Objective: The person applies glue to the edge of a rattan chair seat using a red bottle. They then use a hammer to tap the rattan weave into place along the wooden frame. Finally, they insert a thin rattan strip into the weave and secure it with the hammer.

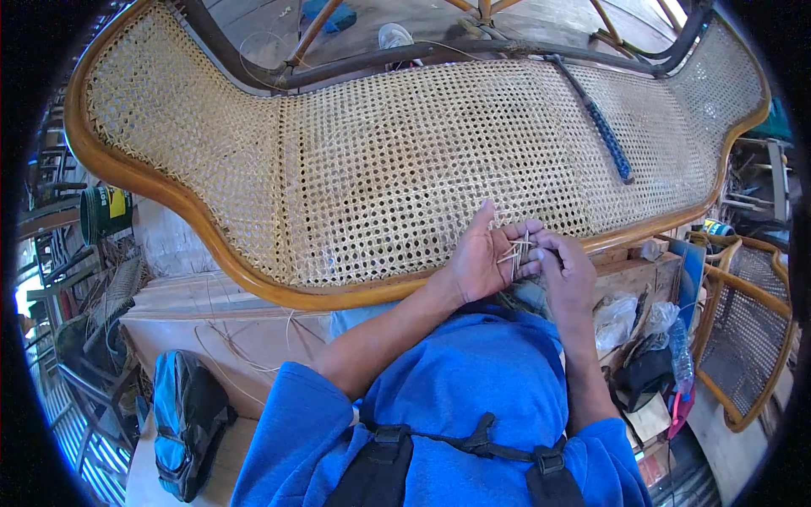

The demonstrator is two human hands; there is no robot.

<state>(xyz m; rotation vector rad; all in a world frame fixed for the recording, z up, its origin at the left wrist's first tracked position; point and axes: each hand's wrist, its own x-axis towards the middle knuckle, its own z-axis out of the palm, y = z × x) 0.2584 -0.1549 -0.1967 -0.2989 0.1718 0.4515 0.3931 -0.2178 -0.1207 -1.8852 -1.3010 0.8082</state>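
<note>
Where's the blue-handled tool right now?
In the head view, the blue-handled tool lies right of centre on the woven cane panel, ahead of the right hand.

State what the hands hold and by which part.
Several short, thin, pale sticks lie across the fingers of the open left hand. The right hand has fingers beside them; whether it pinches any stick's end cannot be told.
</note>
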